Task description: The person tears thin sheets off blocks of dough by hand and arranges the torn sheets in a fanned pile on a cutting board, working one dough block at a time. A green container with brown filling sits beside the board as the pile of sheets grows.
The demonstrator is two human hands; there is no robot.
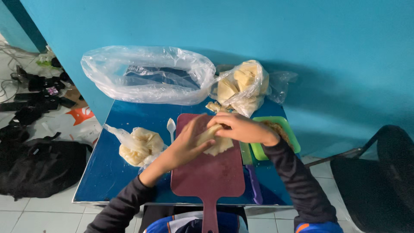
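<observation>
A pale yellow dough wrapper (218,145) lies on a dark red cutting board (208,177) with a handle pointing toward me. My left hand (186,144) presses its left edge, fingers curled over it. My right hand (243,128) covers its top from the right, fingers closed on the dough. Both hands grip the same piece above the board's upper half.
A blue table (108,168) carries a small bag of dough (140,146), a white plastic spoon (171,127), a large empty clear bag (148,75), a bag of pale wrappers (241,86), a green tray (282,129) and a purple-handled knife (253,181). A black chair (379,172) stands right; black bags (39,166) lie left.
</observation>
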